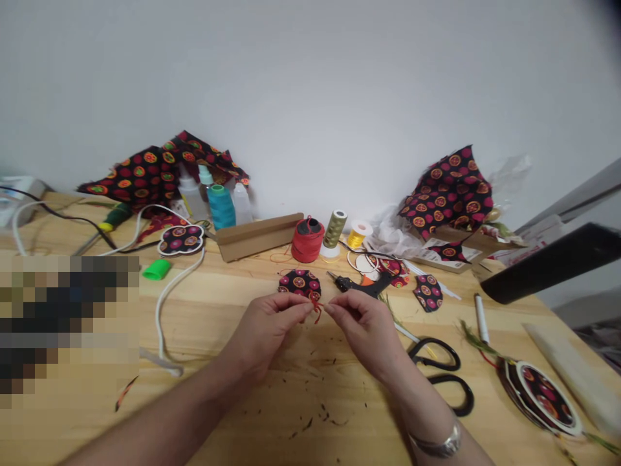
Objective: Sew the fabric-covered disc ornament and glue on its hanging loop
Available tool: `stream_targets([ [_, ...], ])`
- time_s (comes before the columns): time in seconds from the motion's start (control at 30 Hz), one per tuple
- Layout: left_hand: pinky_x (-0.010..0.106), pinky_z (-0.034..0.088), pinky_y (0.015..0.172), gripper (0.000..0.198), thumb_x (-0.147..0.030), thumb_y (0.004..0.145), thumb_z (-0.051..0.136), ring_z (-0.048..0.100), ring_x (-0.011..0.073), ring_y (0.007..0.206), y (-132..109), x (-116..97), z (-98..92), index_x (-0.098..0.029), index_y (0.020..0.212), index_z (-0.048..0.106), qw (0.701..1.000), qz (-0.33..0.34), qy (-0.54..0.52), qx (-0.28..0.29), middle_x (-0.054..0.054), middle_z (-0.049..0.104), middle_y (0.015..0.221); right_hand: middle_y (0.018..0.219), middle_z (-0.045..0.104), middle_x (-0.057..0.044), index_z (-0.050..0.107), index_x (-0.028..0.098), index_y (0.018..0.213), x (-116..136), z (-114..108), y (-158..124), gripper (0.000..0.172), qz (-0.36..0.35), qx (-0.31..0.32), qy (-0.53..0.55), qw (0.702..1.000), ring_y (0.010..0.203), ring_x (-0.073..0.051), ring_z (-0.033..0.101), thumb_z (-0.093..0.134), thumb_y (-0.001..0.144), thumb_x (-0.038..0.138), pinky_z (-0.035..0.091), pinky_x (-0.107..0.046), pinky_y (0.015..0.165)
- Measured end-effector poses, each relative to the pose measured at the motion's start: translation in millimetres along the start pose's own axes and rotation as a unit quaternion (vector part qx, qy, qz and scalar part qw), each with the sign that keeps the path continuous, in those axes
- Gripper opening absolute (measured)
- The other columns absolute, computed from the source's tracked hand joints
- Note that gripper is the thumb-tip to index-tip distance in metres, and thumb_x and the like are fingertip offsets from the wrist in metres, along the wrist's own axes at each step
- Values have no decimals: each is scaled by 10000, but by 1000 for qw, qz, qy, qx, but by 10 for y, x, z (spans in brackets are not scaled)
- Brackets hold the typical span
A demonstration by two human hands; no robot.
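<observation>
On the near part of the wooden table (291,401), dark snippets lie scattered, with the scissors (444,372) to the right beside a white-rimmed round (546,395) already faced with cloth. In the middle, the left hand (264,323) and right hand (366,327) each pinch one side of a short red thread (317,309) between thumb and forefinger; it seems half knotted, just before a small cloth disc (299,283). Farther off lie the glue gun (361,285), the red spool (307,239) and uncut cloth (449,191).
</observation>
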State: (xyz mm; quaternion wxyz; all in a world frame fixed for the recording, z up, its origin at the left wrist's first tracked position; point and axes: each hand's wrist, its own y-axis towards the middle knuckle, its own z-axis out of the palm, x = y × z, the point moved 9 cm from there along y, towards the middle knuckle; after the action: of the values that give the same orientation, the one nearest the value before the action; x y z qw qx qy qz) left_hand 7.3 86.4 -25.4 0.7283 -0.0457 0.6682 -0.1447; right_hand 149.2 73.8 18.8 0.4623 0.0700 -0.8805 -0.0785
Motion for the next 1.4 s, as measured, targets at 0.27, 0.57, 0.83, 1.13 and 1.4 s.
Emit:
stream_targets([
  [0.27,249,404,687,122,-292,670,660,570,162,686,21,-39,-6,-184,658,715,999,29,32,-7,-2,683,649,650,643,-9,645,171,736,177,53,-102,175,-23,-12,10,1000,565,-107,541,537,825,275,395,-200,529],
  [0.57,204,416,583,91,-250,663,684,574,117,600,6,78,78,-174,702,717,995,-41,-87,36,-2,693,649,700,642,-39,582,170,838,404,370,-273,189,-231,62,-244,940,597,-136,559,399,885,173,338,-257,546],
  [0.83,137,217,341,81,-213,654,696,396,23,374,7,194,121,-142,660,659,978,-116,-166,48,-31,607,531,687,597,-40,545,153,791,473,523,-369,162,-307,96,-342,883,574,-143,490,420,801,51,304,-272,511],
  [1.13,132,203,348,132,-248,640,706,362,15,366,2,162,114,-140,680,642,982,-106,-150,47,-51,537,510,822,627,-72,615,169,790,481,-52,-197,135,-185,-63,-43,980,800,-166,561,486,831,173,434,-285,734],
  [1.4,172,205,367,175,-317,638,699,339,35,376,-14,70,95,-152,693,687,998,-42,-44,35,-48,546,523,755,683,-36,689,153,772,-6,178,-1,259,58,51,156,985,749,-165,608,475,847,276,457,-265,720],
])
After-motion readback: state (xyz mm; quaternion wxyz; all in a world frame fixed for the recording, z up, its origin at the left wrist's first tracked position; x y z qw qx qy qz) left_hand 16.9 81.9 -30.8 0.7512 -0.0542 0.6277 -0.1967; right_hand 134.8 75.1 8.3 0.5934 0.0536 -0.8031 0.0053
